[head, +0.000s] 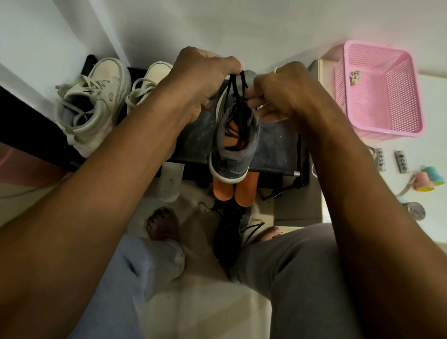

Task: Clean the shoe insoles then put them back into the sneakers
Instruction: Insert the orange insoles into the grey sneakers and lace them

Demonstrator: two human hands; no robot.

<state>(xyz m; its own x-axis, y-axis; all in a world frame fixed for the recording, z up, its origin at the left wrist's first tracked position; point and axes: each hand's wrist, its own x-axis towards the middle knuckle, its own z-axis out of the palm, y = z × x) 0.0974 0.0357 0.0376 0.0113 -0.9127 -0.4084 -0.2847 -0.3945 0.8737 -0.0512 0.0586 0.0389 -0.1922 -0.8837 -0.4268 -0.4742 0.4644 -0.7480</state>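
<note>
Hanging from both hands over the dark tabletop, a grey sneaker is seen with its white-edged heel nearest the camera and its toe hidden between the hands. Its black laces are pinched from both sides. The left grip is curled tightly around the strands at the top. The right grip is closed on them just beside it, with thumb and fingertips pressed together. Whether the sole touches the tabletop cannot be told. An orange surface is visible inside the shoe's opening.

Two orange insoles are laid side by side at the near edge of the tabletop, partly covered by the sneaker's heel. A second dark sneaker is set on the floor between the person's bare feet. Two white sneakers are placed at the left end of the tabletop, and a white bottle is propped near its front edge. A pink basket is seen well apart on the right.
</note>
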